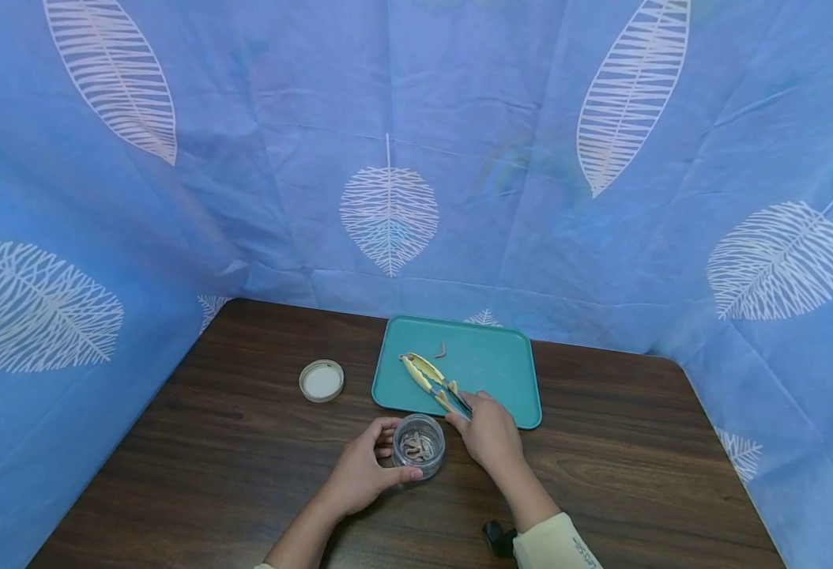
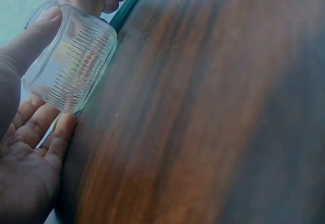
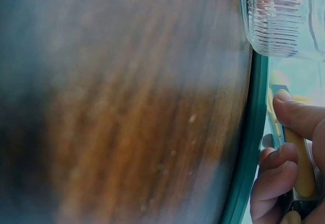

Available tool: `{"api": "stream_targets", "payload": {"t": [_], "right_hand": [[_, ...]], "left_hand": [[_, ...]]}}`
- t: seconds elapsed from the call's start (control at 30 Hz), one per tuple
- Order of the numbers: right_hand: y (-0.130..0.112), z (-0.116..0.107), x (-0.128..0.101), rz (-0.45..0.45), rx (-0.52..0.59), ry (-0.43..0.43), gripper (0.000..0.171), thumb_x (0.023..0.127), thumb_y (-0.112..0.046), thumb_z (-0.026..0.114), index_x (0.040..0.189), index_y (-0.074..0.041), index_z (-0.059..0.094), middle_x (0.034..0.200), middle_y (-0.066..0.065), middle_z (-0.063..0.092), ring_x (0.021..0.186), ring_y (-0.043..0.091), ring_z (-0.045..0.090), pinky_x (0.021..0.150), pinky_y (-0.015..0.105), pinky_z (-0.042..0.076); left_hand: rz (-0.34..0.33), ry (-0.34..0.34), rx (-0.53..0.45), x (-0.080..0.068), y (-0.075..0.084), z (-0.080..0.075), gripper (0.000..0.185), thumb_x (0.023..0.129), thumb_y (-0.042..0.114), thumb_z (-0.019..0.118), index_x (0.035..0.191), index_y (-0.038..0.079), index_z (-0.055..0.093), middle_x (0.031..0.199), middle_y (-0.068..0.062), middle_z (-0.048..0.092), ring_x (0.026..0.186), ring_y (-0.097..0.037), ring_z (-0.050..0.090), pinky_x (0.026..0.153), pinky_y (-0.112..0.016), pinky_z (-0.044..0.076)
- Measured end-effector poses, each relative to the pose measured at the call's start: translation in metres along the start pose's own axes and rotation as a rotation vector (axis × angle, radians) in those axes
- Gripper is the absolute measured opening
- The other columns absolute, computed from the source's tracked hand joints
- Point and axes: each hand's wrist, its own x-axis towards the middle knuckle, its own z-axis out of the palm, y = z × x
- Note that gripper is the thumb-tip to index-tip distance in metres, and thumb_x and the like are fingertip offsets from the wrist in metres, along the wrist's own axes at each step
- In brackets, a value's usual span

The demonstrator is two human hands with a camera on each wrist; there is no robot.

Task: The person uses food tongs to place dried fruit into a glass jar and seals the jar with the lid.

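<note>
My left hand (image 1: pixel 365 468) holds a ribbed clear glass jar (image 1: pixel 427 468), thumb on the near side and fingers around the far left. The jar stands lidless on the table, with several thin, curled, pinkish-brown worm-like pieces (image 1: pixel 416 449) inside. In my right hand (image 1: pixel 491 433) are yellow-jawed tongs (image 1: pixel 425 374), gripped by the handles and reaching over the teal tray (image 1: pixel 498 356). A small pinkish bit shows at the tongs' tips, near the tray's left side. One curved pinkish piece (image 1: pixel 441 350) lies on the tray beyond them. The right wrist view shows thumb and fingers around the handles (image 3: pixel 304 176).
A round lid (image 1: pixel 321 381) with a white inside lies on the dark wooden table (image 1: pixel 246 442), left of the tray. Blue cloth (image 1: pixel 281 197) with white leaf prints hangs behind and at both sides. A small black object (image 1: pixel 498 539) sits by the right sleeve (image 1: pixel 555 544).
</note>
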Motion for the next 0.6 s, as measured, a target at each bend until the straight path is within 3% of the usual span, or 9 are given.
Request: {"api": "stream_targets", "payload": {"t": [0.3,0.5,0.6], "right_hand": [[0.0,-0.002,-0.004,0.003,0.006,0.007,0.053,0.098,-0.037,0.082,0.142,-0.008,0.072,0.109,0.012,0.075,0.092,0.027,0.072,0.076,0.044,0.06],[0.003,-0.004,-0.008,0.025,0.03,0.0,0.054,0.099,-0.037,0.08,0.144,-0.007,0.07,0.122,0.016,0.076,0.108,0.035,0.075,0.09,0.051,0.063],[0.005,-0.007,-0.011,0.029,0.033,0.001,0.055,0.1,-0.038,0.08,0.144,-0.008,0.07,0.12,0.015,0.076,0.107,0.034,0.074,0.089,0.051,0.062]], "left_hand": [[0.009,-0.002,-0.01,0.0,0.001,0.0,0.079,0.084,0.04,0.096,0.149,0.016,0.058,0.141,-0.009,0.069,0.127,-0.024,0.065,0.104,-0.035,0.058],[0.009,-0.002,-0.01,-0.001,0.002,0.0,0.079,0.084,0.038,0.096,0.149,0.015,0.058,0.141,-0.009,0.069,0.127,-0.024,0.065,0.105,-0.037,0.058],[0.003,-0.001,-0.006,-0.002,0.002,0.0,0.08,0.084,0.039,0.096,0.149,0.015,0.058,0.14,-0.009,0.069,0.126,-0.024,0.066,0.105,-0.038,0.058]]}}
